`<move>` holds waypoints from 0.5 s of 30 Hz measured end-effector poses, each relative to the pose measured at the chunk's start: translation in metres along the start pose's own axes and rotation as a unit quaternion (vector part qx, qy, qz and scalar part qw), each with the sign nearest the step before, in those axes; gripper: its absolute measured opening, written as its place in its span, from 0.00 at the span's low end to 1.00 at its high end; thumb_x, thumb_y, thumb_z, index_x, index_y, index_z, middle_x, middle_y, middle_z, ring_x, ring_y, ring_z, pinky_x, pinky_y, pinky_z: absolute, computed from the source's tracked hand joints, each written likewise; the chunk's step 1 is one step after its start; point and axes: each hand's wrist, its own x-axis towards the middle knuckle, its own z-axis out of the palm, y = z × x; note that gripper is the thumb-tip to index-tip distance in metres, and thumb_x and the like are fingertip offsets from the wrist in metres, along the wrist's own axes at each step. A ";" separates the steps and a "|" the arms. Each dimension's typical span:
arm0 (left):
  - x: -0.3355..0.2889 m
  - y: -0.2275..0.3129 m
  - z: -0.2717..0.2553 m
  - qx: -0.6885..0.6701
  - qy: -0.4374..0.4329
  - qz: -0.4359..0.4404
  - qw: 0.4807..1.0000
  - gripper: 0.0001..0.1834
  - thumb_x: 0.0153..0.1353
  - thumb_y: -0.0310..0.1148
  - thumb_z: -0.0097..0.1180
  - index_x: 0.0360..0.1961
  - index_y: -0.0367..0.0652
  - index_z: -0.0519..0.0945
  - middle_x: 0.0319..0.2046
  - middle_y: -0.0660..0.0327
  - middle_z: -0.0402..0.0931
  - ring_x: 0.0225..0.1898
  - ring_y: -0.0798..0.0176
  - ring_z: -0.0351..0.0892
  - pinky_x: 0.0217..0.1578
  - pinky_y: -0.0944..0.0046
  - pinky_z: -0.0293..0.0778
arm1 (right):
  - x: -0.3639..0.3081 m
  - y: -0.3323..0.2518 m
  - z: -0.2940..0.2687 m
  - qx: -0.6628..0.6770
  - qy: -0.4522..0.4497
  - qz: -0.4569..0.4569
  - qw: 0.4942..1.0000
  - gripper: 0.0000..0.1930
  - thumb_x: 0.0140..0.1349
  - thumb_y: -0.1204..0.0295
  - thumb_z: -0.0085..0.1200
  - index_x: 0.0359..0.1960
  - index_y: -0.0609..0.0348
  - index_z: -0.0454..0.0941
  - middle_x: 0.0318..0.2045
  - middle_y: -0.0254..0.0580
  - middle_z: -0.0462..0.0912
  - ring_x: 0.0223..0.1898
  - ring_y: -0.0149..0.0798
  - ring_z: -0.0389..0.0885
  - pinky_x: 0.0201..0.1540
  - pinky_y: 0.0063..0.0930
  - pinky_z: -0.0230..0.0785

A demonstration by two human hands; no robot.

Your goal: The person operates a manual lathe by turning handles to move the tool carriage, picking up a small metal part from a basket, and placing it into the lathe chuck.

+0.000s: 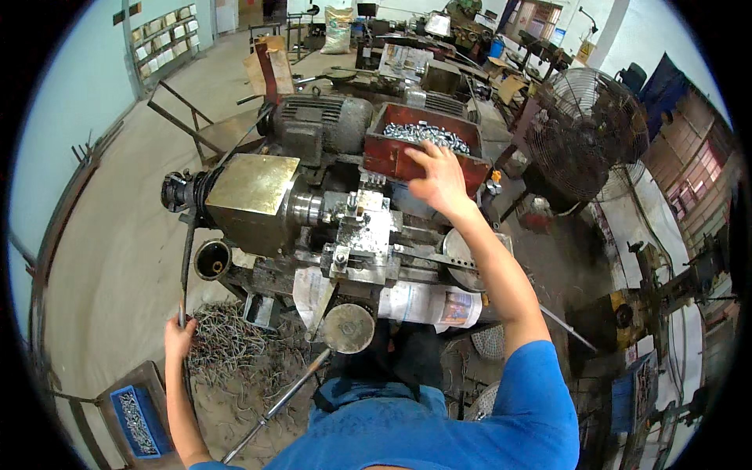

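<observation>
My left hand (180, 337) is closed around a long dark lever (185, 294) that hangs down from the left end of the lathe's headstock (252, 192). My right hand (440, 178) reaches over the near wall of a red metal box (385, 157). Its fingers are apart, with the tips by the many small shiny metal pieces (439, 137) inside. I see nothing held in that hand, though part of the fingers is hard to make out. Left of the box and below it sit the lathe's chuck (307, 209) and its tool slide (364, 235).
An electric motor (329, 117) stands behind the headstock. Metal shavings (227, 337) heap on the floor near my left hand. A blue crate (141, 421) of small parts is at lower left. A large fan (587, 133) stands right; a round handwheel (348, 327) is before me.
</observation>
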 end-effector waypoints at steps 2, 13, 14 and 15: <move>-0.003 0.015 0.003 -0.048 -0.020 0.001 0.999 0.11 0.53 0.33 0.57 0.29 0.34 0.74 0.15 0.60 0.72 0.15 0.68 0.72 0.17 0.66 0.67 | -0.044 0.022 0.004 0.012 0.010 -0.013 1.000 0.27 0.35 0.71 0.54 0.45 0.57 0.77 0.53 0.50 0.71 0.51 0.52 0.69 0.55 0.38 0.63; 0.024 -0.019 -0.015 -0.136 -0.120 0.004 0.983 0.17 0.60 0.37 0.55 0.41 0.32 0.70 0.15 0.62 0.69 0.16 0.67 0.70 0.20 0.66 0.71 | -0.462 0.122 -0.058 -0.048 -0.062 0.438 0.895 0.17 0.35 0.68 0.53 0.32 0.58 0.81 0.42 0.48 0.80 0.43 0.53 0.75 0.48 0.37 0.69; 0.032 -0.011 -0.004 -0.139 -0.128 -0.005 0.982 0.17 0.60 0.37 0.55 0.41 0.32 0.71 0.15 0.62 0.69 0.15 0.67 0.69 0.21 0.66 0.71 | -0.501 0.110 -0.072 -0.066 -0.150 0.526 0.834 0.18 0.36 0.68 0.53 0.34 0.54 0.82 0.38 0.50 0.80 0.42 0.52 0.77 0.47 0.37 0.70; 0.022 -0.017 -0.005 -0.146 -0.110 -0.026 0.983 0.17 0.60 0.37 0.55 0.40 0.32 0.71 0.14 0.62 0.69 0.15 0.67 0.69 0.21 0.66 0.71 | -0.523 0.109 -0.078 -0.073 -0.242 0.583 0.772 0.19 0.37 0.68 0.53 0.35 0.51 0.82 0.35 0.51 0.80 0.40 0.50 0.78 0.45 0.36 0.71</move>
